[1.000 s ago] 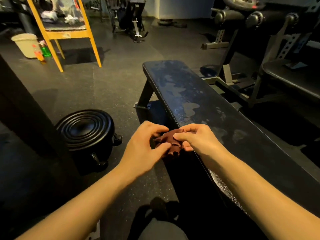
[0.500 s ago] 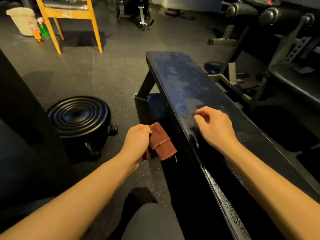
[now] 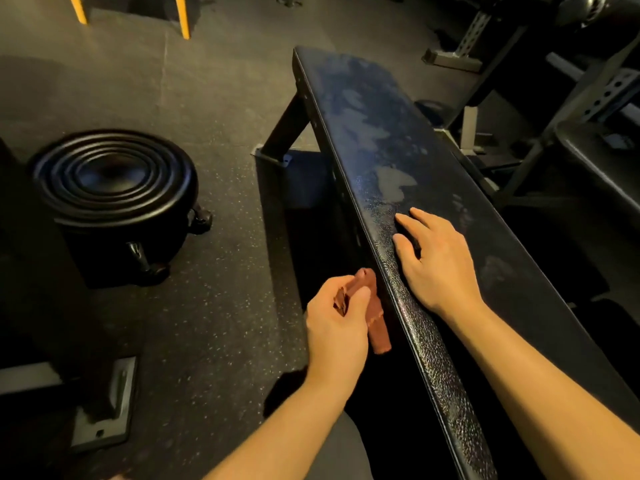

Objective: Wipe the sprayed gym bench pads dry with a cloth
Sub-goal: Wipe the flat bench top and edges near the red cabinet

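Droplets bead along the near edge of the long black bench pad (image 3: 398, 140), which runs from the upper middle of the frame down to the lower right corner; farther up, its surface is mottled with paler, dull blotches. The right hand (image 3: 436, 261) lies on the pad just right of centre, palm down, with the fingers spread and only slightly bent, their tips touching the vinyl, and it holds nothing. The left hand (image 3: 337, 320), a little below centre, is curled round a reddish-brown cloth (image 3: 375, 317). The cloth is bunched into a rough roll, with one end poking out above the fingers and the other hanging below the palm. It sits just beside the pad's left edge, off the top surface; whether it touches the side of the pad cannot be told. Both bare forearms reach in from the bottom of the frame. On the speckled dark floor (image 3: 214, 98) at the left stands a squat black round tub (image 3: 110, 188) with a ribbed, ringed top. A grey steel foot plate (image 3: 104, 403) lies at the lower left. Two yellow legs (image 3: 181, 15) show at the top left, and at the upper right a perforated metal upright (image 3: 474, 32) stands near another dark padded seat (image 3: 602, 161).
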Demonstrator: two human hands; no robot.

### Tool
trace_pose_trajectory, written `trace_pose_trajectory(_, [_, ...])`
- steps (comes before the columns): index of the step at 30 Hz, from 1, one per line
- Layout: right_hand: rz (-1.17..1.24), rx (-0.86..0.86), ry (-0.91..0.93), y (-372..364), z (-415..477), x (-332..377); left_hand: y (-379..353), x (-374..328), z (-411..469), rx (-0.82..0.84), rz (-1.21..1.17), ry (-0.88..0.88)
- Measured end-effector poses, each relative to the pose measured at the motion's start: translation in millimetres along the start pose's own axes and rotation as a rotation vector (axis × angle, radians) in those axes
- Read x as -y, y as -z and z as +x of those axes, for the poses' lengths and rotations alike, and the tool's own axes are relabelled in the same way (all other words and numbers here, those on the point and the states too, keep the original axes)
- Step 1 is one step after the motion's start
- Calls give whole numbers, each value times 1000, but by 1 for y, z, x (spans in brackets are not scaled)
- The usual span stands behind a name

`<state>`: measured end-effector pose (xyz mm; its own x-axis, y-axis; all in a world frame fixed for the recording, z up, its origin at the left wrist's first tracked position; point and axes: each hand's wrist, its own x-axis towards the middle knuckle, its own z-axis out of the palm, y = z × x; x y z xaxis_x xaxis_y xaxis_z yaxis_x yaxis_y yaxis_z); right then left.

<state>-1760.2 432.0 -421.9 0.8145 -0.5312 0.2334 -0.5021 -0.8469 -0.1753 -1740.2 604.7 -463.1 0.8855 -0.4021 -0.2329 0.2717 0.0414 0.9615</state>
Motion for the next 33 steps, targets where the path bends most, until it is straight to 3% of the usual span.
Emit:
trace_pose_trajectory(4, [18,-5,-11,0,0,0,0,1,-28,-16,72,-8])
trace_pose_trajectory(8, [30,-13,-14,-2,0,-1,-14,-24,58,-100,4,12])
trace_pose_trajectory(11, [28,-14,-11,-2,0,-2,-14,-39,105,-108,99,-50])
trace_pose_trajectory(13, [28,-8,-15,-1,0,-1,-6,-35,102,-35,144,-84])
trace_pose_trajectory(18, [23,-7,-13,0,-1,1,21,-10,40,300,356,32])
trace_pose_trajectory(21, [27,-7,-13,1,-1,0,4,-35,97,85,326,-56])
trace_pose_trajectory(24, [27,-17,-8,-1,-1,-1,-7,-56,154,-53,333,-37])
trace_pose_trajectory(26, [26,-17,-5,-2,0,-2,-5,-45,137,-28,298,-26])
trace_pose_trajectory(30, [26,-30,-7,-4,0,-2,13,-11,47,268,394,63])
trace_pose_trajectory(33, [37,-28,-14,-4,0,-3,2,-17,85,124,398,-16])
